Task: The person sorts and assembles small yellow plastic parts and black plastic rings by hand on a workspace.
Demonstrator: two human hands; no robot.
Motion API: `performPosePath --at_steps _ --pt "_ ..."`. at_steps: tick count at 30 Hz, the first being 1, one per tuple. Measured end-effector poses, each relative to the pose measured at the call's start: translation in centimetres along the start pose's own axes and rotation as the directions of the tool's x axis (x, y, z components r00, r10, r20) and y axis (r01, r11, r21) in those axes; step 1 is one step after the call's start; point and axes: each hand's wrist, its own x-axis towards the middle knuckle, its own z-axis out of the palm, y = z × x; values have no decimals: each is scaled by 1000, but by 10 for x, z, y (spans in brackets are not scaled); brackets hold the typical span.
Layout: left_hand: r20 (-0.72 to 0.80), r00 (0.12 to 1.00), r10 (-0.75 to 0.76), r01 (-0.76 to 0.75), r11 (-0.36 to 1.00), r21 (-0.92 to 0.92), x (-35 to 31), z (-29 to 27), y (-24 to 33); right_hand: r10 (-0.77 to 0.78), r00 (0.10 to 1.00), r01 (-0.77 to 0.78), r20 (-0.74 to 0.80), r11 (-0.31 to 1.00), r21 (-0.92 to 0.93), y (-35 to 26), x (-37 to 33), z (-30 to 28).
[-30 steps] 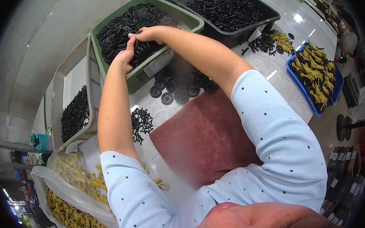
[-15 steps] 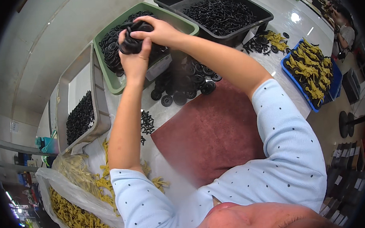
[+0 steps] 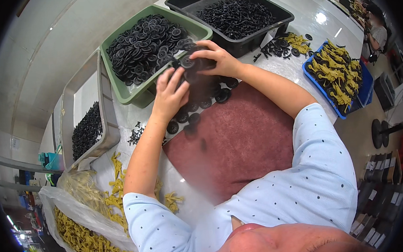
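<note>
Loosely opened, the left hand [image 3: 169, 96] had its fingers spread and closed on nothing I could make out, while the right hand [image 3: 223, 62] curved against black wheels [image 3: 188, 62], blur hiding whether any were still pinched. Below spread the white bench [image 3: 300, 76]; on it lay the dark red cloth [image 3: 239, 133], nearest the body, and beyond that stood the green bin [image 3: 143, 98], heaped with more such wheels. Half a second earlier the hands had been pressed together above the bin, clasping a bundle; now they had come back past its front wall and drawn apart. That suggested the scooped batch was being let go over the bench, the lifting done and the spilling under way. Smallest of all, the loose wheels hung as a smeared cluster between the two hands, nearer the right fingertips, above the bench pile [image 3: 222, 95] that lay between bin and cloth.
</note>
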Motion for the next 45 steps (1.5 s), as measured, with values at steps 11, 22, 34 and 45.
performPosePath --at_steps 11,22,34,45 --pt "294 926 -236 299 935 -190 -10 -55 51 304 906 -295 296 953 -76 24 -35 -30" --pt "609 770 -190 455 833 -315 -69 -133 215 479 803 -310 354 843 -440 -24 -35 -50" --pt "545 727 -418 656 656 -373 -81 -115 223 -394 703 529 592 846 -66 -137 -55 59" --pt "554 429 -713 899 275 -341 -81 -102 193 -172 885 255 433 957 -141 -99 -56 74"
